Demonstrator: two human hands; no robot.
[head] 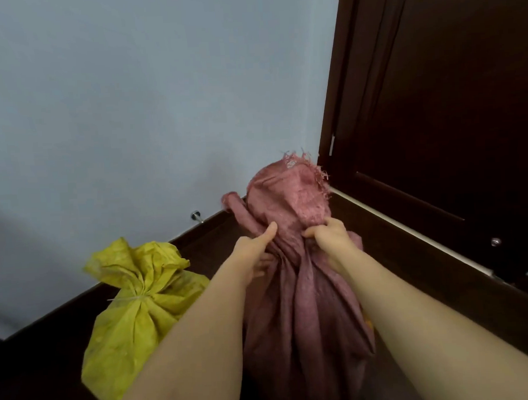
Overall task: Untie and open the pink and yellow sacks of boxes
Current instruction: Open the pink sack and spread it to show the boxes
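Observation:
A pink woven sack stands upright in front of me, its gathered neck bunched at mid-height and a frayed top flaring above. My left hand grips the left side of the neck, thumb pointing up along the cloth. My right hand clutches the right side of the neck with curled fingers. A yellow sack lies to the left on the floor, its neck bound by a thin pale tie. The pink sack's tie is hidden under my hands.
A pale blue wall with dark skirting runs behind the sacks, with a metal door stopper low on it. A dark wooden door and its frame stand at the right. The floor is dark.

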